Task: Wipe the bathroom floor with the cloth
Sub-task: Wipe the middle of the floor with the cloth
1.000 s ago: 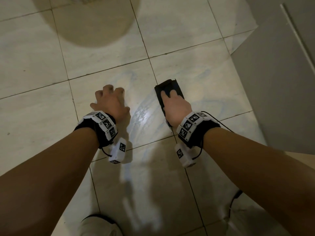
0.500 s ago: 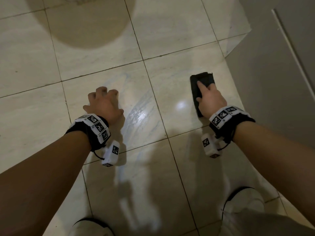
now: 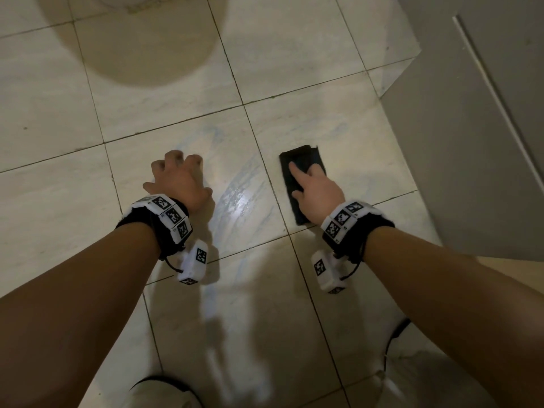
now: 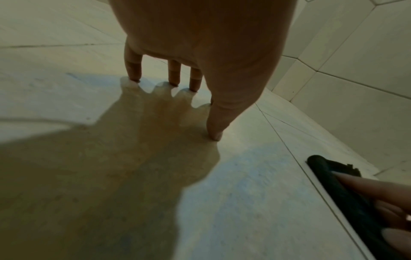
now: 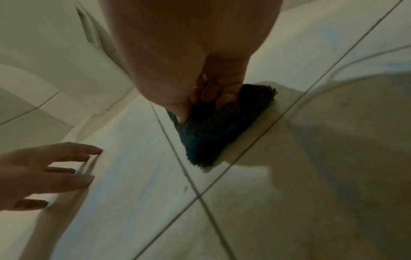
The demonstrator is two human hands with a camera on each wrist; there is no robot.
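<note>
Head view: the right hand point(image 3: 316, 188) presses a dark folded cloth point(image 3: 297, 169) flat on the pale tiled floor point(image 3: 164, 119), the forefinger straight along the cloth's top. The cloth lies just right of a grout line, on the tile beside a grey door point(image 3: 471, 142). The right wrist view shows the grip of this hand: thumb and bent fingers point(image 5: 213, 95) pushed down into the cloth's pile (whether they pinch a fold cannot be told). The left hand point(image 3: 179, 181) is propped on the neighbouring tile, well apart from the cloth; its grip is spread, holding nothing, fingertips point(image 4: 133, 77) and thumb touching the floor. Wet streaks shine on the tile between the hands. Both wrists carry marker-printed bands point(image 3: 167, 216).
</note>
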